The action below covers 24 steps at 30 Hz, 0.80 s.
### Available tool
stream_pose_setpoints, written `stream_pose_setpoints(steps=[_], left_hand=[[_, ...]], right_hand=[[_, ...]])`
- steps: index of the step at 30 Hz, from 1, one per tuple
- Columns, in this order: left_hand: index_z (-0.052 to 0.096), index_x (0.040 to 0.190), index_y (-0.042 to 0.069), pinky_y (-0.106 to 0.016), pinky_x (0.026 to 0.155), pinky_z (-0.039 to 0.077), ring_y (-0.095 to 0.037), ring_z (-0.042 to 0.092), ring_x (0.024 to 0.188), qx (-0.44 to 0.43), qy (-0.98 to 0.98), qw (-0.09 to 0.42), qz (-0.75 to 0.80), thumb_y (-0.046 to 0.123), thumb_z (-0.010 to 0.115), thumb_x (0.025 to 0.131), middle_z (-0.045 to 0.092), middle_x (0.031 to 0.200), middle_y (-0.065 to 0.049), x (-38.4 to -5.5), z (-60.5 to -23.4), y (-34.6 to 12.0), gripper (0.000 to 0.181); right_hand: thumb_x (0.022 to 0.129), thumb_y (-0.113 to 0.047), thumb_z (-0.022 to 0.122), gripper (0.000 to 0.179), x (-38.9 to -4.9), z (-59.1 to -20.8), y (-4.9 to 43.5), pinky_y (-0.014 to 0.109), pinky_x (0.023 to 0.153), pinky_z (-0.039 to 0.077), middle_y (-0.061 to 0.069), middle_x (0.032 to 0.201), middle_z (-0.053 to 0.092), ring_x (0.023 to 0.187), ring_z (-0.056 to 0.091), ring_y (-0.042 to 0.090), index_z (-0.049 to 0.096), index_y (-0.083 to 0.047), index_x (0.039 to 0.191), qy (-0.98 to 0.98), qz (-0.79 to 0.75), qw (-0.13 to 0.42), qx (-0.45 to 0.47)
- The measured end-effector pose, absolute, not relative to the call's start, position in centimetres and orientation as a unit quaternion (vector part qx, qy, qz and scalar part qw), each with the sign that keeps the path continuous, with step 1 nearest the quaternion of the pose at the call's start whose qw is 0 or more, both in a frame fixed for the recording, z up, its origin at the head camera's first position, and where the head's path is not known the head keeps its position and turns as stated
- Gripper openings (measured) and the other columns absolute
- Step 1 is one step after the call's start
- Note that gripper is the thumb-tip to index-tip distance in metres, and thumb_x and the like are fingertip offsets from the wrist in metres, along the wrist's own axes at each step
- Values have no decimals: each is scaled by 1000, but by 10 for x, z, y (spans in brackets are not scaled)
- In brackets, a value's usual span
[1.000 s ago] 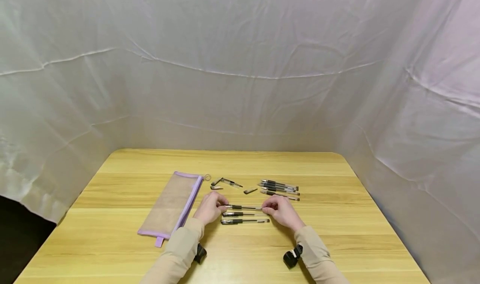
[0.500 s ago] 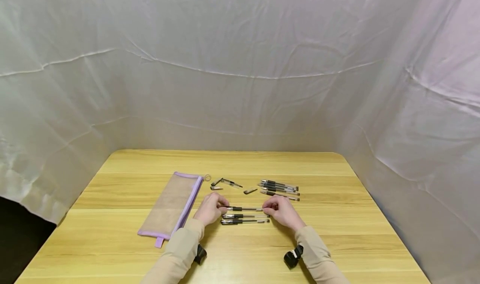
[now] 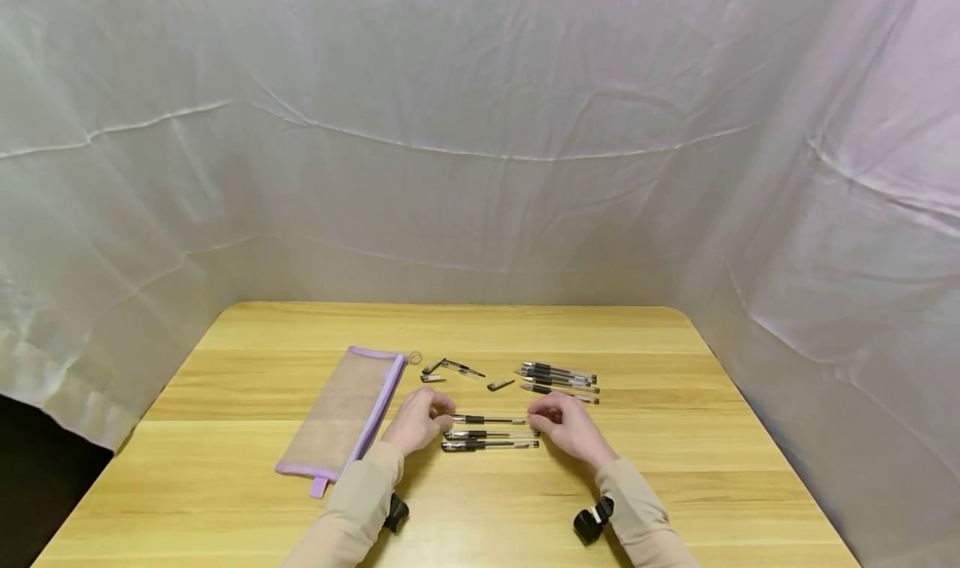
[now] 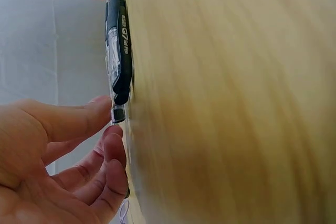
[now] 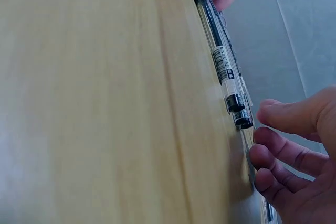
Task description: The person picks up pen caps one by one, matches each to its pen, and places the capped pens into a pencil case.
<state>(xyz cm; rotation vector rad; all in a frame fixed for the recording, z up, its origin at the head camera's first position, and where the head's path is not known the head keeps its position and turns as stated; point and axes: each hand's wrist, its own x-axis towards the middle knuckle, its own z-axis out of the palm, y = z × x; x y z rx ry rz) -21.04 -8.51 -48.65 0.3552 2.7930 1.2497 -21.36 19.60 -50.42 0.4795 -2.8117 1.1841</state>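
Three capped black pens lie side by side in front of me: a near pen (image 3: 490,445), a middle pen (image 3: 491,434) and a far pen (image 3: 487,419). My left hand (image 3: 420,420) is at the left end of the far pen, thumb and fingers bent with a gap between their tips. Opposite it, my right hand (image 3: 568,424) is by the far pen's right end. In the right wrist view my right fingers (image 5: 278,150) are loosely spread beside the pen ends, holding nothing. The near pen's cap (image 4: 123,51) partly hides the others in the left wrist view.
A mesh pouch (image 3: 341,414) with purple edging lies left on the wooden table (image 3: 480,510). Behind the row are loose pen caps (image 3: 500,384) and a short pen piece (image 3: 463,369). Several uncapped pens (image 3: 558,376) lie grouped at back right. Pale curtains surround the table.
Both hands have drawn slightly outward from the far pen's ends. The middle pen shifted a little toward the near pen between the first and second frames.
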Motion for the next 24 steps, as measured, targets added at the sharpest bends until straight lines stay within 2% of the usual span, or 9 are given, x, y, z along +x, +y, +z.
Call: stream_pose_setpoints(steps=[6,12,18,24], left_hand=[[73,106,3,-44,88,56,-22,65,91,102,904,31,414,2,75,83,73,104,-10,-210,-487,-88,23],[73,107,4,-42,86,56,-20,66,89,98,905,21,413,3,75,85,74,104,-10,-210,-487,-90,22],[74,107,5,-39,82,56,-19,66,85,102,910,9,402,5,75,85,75,102,-10,-211,-485,-94,22],[73,110,3,-33,77,54,-15,63,80,110,910,-6,399,4,75,86,74,96,-7,-212,-485,-94,24]], right_hand=[[90,-7,72,13,-213,-503,200,20,71,50,4,95,71,80,58,6,75,-6,103,-900,415,45,124],[90,-1,70,21,-214,-501,207,19,72,51,10,95,69,80,58,10,72,1,110,-888,446,75,86],[89,4,68,31,-220,-499,215,17,74,51,23,113,65,87,60,15,66,7,120,-866,483,117,48],[92,-2,67,48,-220,-497,224,14,73,47,26,122,56,93,58,22,53,6,137,-872,474,123,-8]])
